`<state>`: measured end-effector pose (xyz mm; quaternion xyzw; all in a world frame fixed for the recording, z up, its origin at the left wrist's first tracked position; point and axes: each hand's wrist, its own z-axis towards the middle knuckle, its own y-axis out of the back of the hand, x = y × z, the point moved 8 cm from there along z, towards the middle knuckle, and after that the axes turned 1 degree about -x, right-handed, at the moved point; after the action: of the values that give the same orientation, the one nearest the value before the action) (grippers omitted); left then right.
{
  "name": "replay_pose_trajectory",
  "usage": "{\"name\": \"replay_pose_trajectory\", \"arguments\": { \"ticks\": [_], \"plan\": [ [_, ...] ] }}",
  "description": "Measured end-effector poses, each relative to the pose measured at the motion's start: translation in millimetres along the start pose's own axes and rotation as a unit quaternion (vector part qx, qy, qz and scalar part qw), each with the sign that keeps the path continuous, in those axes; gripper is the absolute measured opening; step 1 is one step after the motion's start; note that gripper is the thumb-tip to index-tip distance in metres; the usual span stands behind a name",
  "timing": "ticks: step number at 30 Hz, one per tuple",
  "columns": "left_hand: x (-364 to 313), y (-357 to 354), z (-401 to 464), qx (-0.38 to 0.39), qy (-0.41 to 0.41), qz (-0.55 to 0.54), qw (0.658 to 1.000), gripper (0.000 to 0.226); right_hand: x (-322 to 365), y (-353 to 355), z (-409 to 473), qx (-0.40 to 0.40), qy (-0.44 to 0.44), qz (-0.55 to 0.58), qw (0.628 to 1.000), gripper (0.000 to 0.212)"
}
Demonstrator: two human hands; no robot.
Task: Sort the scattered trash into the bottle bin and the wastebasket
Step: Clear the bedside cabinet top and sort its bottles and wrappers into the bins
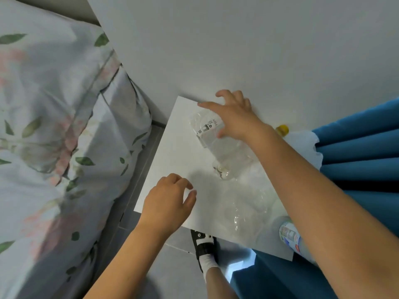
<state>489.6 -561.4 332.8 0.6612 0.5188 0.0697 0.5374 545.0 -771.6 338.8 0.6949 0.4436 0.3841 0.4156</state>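
A small white table (172,152) stands against the wall. On it lies a clear plastic bag with a barcode label (212,134). My right hand (233,115) hovers over its far end with the fingers spread, thumb touching the plastic. My left hand (170,199) is above the table's near left corner, fingers loosely curled and holding nothing. A second crumpled clear plastic wrap (241,210) lies near the front right. A clear bottle with a printed label (289,236) lies at the front right edge, partly under my right arm. A bottle with a yellow cap (282,129) shows behind my right wrist.
A bed with a floral duvet (54,126) fills the left side, a narrow grey floor strip between it and the table. Blue curtains (362,147) hang on the right. White tissue paper (304,143) lies by them. My foot in a black shoe (204,247) stands below the table.
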Motion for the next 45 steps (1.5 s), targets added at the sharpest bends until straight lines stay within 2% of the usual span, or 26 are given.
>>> {"name": "replay_pose_trajectory", "arguments": {
  "ticks": [2,6,9,12,22,28,32,35,38,42,45],
  "plan": [
    [-0.5,0.3,4.7,-0.003,0.009,-0.007,1.0,0.033,2.4,-4.9,14.8,0.035,0.023,-0.056,0.998,0.085],
    [2.1,-0.1,8.2,-0.007,0.021,-0.012,1.0,0.032,7.5,-10.3,25.4,0.065,0.07,-0.087,0.992,0.051],
    [6.5,-0.2,7.2,-0.011,0.031,-0.023,0.999,0.031,5.6,-8.0,25.2,0.086,0.066,-0.053,0.993,0.039],
    [11.9,0.8,5.4,-0.016,0.047,-0.049,0.998,0.029,6.7,5.9,21.8,0.071,0.064,0.007,0.995,0.026],
    [22.7,26.3,12.8,-0.066,0.104,-0.191,0.974,0.05,8.0,55.0,-7.5,0.016,0.058,0.088,0.994,0.022],
    [12.7,40.5,20.0,-0.084,0.097,-0.223,0.966,0.055,-0.6,99.6,-26.6,-0.061,0.043,0.097,0.992,0.021],
    [8.3,51.8,18.5,-0.123,0.103,-0.265,0.951,0.076,0.8,130.9,-42.1,-0.103,0.057,0.127,0.985,0.023],
    [-2.2,74.4,11.9,-0.177,0.071,-0.313,0.93,0.099,9.8,146.4,-57.6,-0.098,0.083,0.209,0.969,0.023],
    [-15.8,96.0,6.3,-0.198,0.011,-0.359,0.912,0.106,22.7,136.5,-67.1,-0.042,0.102,0.308,0.945,0.023],
    [-18.2,99.0,5.5,-0.158,-0.008,-0.409,0.899,0.098,41.2,106.7,-75.7,0.03,0.122,0.461,0.878,0.028],
    [-10.0,86.7,3.2,-0.078,-0.004,-0.458,0.886,0.078,46.4,84.1,-81.8,0.069,0.106,0.56,0.819,0.028]
  ]
}}
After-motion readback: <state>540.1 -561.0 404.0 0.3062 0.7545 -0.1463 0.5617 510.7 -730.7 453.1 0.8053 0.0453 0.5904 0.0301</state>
